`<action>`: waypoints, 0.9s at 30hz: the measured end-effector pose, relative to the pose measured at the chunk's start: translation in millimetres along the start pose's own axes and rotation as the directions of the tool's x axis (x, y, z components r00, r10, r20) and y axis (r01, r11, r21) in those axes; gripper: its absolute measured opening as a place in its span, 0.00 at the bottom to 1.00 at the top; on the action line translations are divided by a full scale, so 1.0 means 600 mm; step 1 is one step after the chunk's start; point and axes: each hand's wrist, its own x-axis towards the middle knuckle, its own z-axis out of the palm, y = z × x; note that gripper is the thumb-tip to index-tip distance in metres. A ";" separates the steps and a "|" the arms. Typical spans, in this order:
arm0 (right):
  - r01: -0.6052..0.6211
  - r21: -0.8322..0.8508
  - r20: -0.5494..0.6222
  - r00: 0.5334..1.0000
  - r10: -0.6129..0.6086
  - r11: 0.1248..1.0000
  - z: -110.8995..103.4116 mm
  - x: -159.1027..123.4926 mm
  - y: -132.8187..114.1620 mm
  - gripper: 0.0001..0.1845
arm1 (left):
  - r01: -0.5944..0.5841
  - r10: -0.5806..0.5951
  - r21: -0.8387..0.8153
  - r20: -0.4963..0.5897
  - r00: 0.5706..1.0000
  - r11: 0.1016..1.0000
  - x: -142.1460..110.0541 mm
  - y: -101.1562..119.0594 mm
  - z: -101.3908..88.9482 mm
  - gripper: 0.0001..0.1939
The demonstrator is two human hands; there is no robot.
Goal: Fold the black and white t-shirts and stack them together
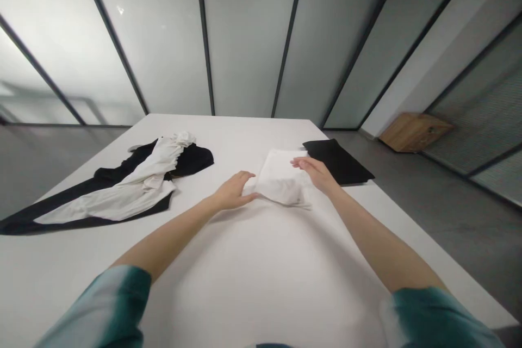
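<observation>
A folded white cloth garment point(281, 176) lies in the middle of the table, its near edge slightly rumpled. At its left side is my left hand point(235, 190), thumb and fingers spread apart, with the thumb close to the near left corner. Over the right side of the cloth reaches my right hand point(317, 172), its fingers stretched out toward the left. Neither hand grips the fabric. Whether the fingertips press on it I cannot tell. Part of the right edge is hidden behind my right hand.
Left on the white table point(261, 277) lies a loose heap of a white garment point(122, 196) and black garments point(36, 212). A folded black cloth point(336, 162) sits at the right edge, just past my right hand. A wooden box point(414, 131) stands on the floor beyond.
</observation>
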 end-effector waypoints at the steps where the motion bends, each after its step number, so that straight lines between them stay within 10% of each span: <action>1: 0.010 0.012 -0.010 1.000 -0.010 1.000 0.015 -0.007 -0.002 0.21 | -0.008 0.008 0.023 -0.024 1.000 1.000 0.012 0.006 0.017 0.35; 4: -0.026 -0.056 -0.050 0.998 0.023 0.998 0.051 -0.018 0.007 0.18 | -0.026 0.022 0.123 0.035 0.999 0.992 0.030 0.014 0.057 0.45; 8: -0.105 -0.096 -0.227 0.971 0.081 0.990 0.087 -0.024 0.041 0.17 | 0.001 -0.019 0.148 0.123 0.992 0.989 0.032 0.003 0.083 0.30; 15: -0.145 -0.074 -0.356 0.928 0.109 0.987 0.091 -0.038 0.068 0.11 | 0.187 -0.236 -0.376 -0.089 0.968 0.908 0.042 -0.022 0.086 0.16; 19: -0.020 -0.210 -0.180 0.984 -0.018 0.977 0.084 -0.045 0.058 0.13 | 0.299 -0.596 -0.762 -0.139 0.791 0.575 0.050 -0.041 0.078 0.16; 23: 0.257 -0.381 0.272 0.949 -0.158 0.888 0.105 -0.055 0.039 0.19 | 0.235 -0.794 -0.969 0.086 0.602 0.073 0.058 -0.056 0.067 0.09; 27: 0.362 -0.479 0.407 0.899 -0.163 0.800 0.130 -0.063 0.019 0.21 | 0.129 -0.777 -0.974 0.226 0.588 -0.185 0.066 -0.059 0.062 0.09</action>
